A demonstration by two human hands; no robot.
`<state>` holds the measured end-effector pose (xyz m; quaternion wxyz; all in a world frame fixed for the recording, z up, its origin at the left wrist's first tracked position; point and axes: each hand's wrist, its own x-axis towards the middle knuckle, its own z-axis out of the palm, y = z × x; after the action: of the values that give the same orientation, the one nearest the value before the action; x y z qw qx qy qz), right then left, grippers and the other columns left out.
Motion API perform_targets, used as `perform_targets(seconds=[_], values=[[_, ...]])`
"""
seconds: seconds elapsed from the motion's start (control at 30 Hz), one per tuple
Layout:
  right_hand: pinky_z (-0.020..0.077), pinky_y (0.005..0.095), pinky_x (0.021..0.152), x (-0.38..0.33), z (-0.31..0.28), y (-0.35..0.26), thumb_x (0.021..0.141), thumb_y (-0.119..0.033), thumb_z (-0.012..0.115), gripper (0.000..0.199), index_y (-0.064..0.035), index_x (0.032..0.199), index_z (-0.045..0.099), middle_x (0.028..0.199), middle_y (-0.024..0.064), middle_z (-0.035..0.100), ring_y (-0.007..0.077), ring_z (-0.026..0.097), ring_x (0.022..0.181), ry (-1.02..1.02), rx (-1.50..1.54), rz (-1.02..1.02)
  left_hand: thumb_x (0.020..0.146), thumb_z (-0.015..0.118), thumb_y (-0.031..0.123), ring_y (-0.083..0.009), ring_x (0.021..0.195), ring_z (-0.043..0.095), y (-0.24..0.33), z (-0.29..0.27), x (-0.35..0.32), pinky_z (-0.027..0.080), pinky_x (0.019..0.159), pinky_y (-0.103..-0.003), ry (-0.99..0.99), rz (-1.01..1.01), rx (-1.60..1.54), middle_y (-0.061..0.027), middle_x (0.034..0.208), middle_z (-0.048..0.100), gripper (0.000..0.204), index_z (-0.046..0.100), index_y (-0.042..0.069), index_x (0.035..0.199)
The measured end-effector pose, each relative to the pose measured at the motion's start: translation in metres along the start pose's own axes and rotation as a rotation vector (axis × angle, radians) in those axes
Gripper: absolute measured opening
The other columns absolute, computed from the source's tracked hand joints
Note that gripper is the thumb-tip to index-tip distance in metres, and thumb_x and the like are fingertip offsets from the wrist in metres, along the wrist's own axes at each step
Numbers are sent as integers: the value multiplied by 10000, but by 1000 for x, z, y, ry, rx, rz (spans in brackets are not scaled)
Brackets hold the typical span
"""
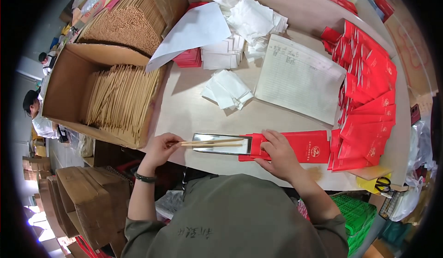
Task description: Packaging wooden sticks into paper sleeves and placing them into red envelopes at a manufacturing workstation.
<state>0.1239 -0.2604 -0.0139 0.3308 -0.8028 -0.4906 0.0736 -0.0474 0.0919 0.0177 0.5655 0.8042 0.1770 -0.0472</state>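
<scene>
My left hand pinches a pair of wooden chopsticks. They lie nearly level over a shiny metal trough, their tips pointing right. The trough's right end meets the mouth of a flat red paper sleeve; how far it goes inside is hidden. My right hand grips that sleeve near its mouth, fingers on top and thumb at the near edge. More red paper lies under the sleeve.
Left, a cardboard box holds many chopsticks, with another bundle behind. White packets lie mid-table, more at the back. A written notebook sits right of them. Filled red sleeves pile along the right wall, scissors nearby.
</scene>
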Motion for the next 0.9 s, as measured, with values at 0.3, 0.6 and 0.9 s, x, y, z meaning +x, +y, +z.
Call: perform_targets(seconds=[0.3,0.6,0.9], values=[[443,468,1001,22,7,-19,740,-284,817,416,-4,959,602,1281,206,566,387,503,1213,7,-105,-53,813,711,44,-315,832,652,35,110,43,529,752,-374,156,300,275,-148,968,633,199,678,12,1006],[454,478,973,28,8,-22,734,-222,786,434,-18,1074,608,1241,219,565,391,522,1168,-13,-107,-19,743,830,223,-318,1105,581,55,129,30,477,962,-407,63,380,224,-178,1208,565,610,559,18,1250],[513,428,678,85,-133,16,752,-128,705,124,-92,647,649,811,124,590,295,610,818,-12,-244,147,713,805,167,-246,809,657,55,47,25,522,687,-353,94,-88,608,-117,940,650,411,577,30,1027]])
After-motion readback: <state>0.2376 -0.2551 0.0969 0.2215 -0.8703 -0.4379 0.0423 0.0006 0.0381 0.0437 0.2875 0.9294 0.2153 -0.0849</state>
